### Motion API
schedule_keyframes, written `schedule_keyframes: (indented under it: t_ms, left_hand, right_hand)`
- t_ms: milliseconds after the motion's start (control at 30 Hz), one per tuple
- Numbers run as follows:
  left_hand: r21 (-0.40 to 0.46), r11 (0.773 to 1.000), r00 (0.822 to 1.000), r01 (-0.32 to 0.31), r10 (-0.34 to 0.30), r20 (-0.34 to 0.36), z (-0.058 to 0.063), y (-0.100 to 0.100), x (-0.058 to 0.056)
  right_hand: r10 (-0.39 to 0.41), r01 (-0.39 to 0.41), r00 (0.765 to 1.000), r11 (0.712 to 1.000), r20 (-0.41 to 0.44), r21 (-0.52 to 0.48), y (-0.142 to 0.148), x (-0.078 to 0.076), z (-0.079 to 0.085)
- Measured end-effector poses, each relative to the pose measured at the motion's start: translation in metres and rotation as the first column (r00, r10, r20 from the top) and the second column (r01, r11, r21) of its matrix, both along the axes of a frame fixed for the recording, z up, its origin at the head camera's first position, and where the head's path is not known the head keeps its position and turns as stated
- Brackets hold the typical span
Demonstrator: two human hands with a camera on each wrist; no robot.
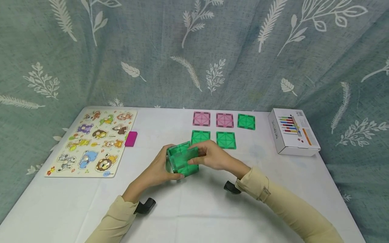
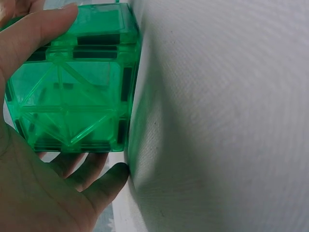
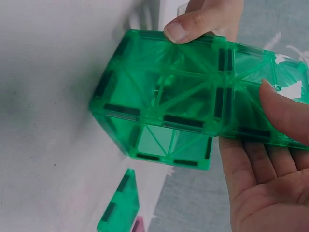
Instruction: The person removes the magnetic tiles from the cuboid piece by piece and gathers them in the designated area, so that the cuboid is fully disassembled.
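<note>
An open box of translucent green magnetic tiles (image 3: 164, 82) sits low over the white tablecloth, in the middle of the head view. My left hand (image 1: 156, 170) grips it from the left, thumb along the near side and fingers around the far side. With the thumb on one face and fingers on the other, my right hand (image 1: 214, 156) pinches another green magnetic tile (image 3: 251, 72), whose edge meets the box's edge. Just beyond lie two flat green tiles (image 1: 226, 140). Behind them are two pink tiles (image 1: 202, 119) and one more green tile (image 1: 246, 122).
On the left lies an animal puzzle board (image 1: 101, 133) with a magenta block (image 1: 131, 139) at its right edge. A white printed box (image 1: 293, 131) stands at the back right. A patterned curtain (image 1: 164, 60) hangs behind the table. Black wrist mounts (image 1: 146, 206) hang near both sleeves.
</note>
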State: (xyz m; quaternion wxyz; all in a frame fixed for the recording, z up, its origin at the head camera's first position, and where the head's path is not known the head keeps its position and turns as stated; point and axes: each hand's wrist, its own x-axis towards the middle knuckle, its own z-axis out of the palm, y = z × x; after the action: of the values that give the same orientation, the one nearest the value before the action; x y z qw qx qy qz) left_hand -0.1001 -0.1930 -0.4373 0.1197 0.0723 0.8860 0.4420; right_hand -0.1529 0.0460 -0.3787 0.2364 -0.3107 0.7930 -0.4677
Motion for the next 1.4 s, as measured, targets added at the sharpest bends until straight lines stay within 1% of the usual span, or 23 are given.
schedule_keyframes:
  t_ms: [100,333,667,767,900,967,1267,1400]
  left_hand:
    - [0.0,1.0,1.0,0.004,-0.004,-0.006,-0.001,0.0,0.0]
    - [-0.004,1.0,1.0,0.01,-0.01,-0.019,-0.002,-0.001,-0.001]
    - [-0.008,1.0,1.0,0.004,-0.004,-0.005,0.001,0.001,0.0]
    - [-0.003,1.0,1.0,0.009,-0.009,-0.007,0.001,0.001,0.0]
    - [0.0,1.0,1.0,0.019,-0.019,-0.015,0.0,0.001,0.0]
    - [-0.003,1.0,1.0,0.022,-0.022,-0.017,-0.001,0.001,0.0]
    - [-0.015,1.0,1.0,0.023,-0.023,-0.016,0.0,0.002,0.0]
    - [-0.013,1.0,1.0,0.026,-0.026,-0.012,0.001,0.002,0.0]
  right_hand:
    - [-0.001,0.001,1.0,1.0,-0.002,0.0,0.001,0.003,0.001]
    - [0.01,-0.011,1.0,0.999,-0.011,-0.045,0.005,0.01,-0.001]
    - [0.003,-0.004,1.0,0.996,-0.002,-0.085,0.007,0.014,-0.008]
    - [0.01,-0.008,1.0,0.993,0.019,-0.121,0.007,0.014,-0.009]
    - [0.021,-0.005,0.997,0.981,0.081,-0.192,0.007,0.015,-0.01]
    - [0.017,0.005,0.995,0.978,0.102,-0.209,0.007,0.016,-0.01]
    - [0.0,0.042,0.985,0.97,0.175,-0.238,0.008,0.015,-0.016]
    - [-0.015,0.061,0.981,0.969,0.191,-0.24,0.008,0.015,-0.018]
